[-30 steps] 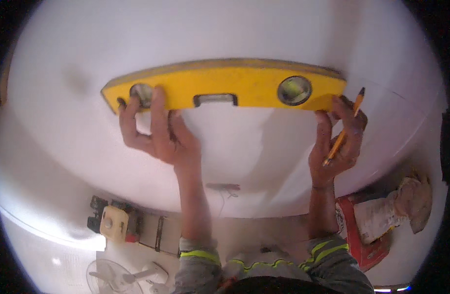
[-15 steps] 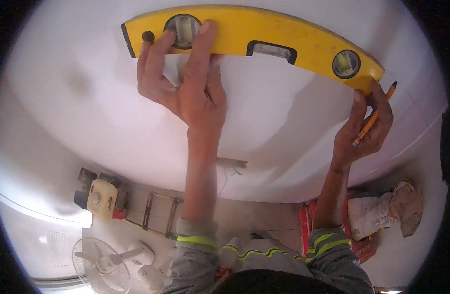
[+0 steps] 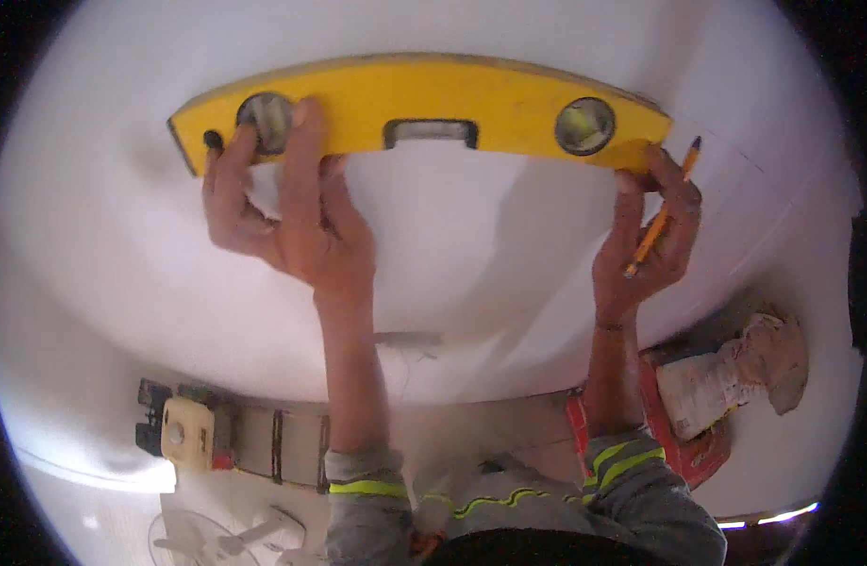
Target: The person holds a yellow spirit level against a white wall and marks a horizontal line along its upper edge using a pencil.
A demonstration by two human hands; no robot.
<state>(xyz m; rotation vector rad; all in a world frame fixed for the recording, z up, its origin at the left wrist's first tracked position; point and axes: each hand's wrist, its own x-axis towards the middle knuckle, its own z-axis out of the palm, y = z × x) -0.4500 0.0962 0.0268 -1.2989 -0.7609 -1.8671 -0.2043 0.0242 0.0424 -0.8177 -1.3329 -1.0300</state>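
Spirit level (image 3: 500, 108), yellow, spans both hands and lies along the white wall (image 3: 433, 245). Its lower edge is pinched by the left hand (image 3: 334, 245), with the fingers fanned over the face beside and across the left vial (image 3: 276, 123), and the thumb at the lower edge. The right hand (image 3: 641, 255) grips the lower right corner between thumb and fingers, and an orange pencil (image 3: 651, 233) is tucked through those fingers, dark tip upward.

What has just changed is the slope: the level now runs almost evenly across the view, which suggests its angle and place are still being adjusted. Half a second ago, it sat higher at the left and dropped toward the right; its left end has since come down, and the whole body has shifted leftward. Both hands keep their holds.

Farther out, the cream-tanked machine (image 3: 186, 432) and the white fan (image 3: 207, 540) at lower left appear lower than before, so the head has probably moved too. A red case (image 3: 707, 453) stands at lower right.
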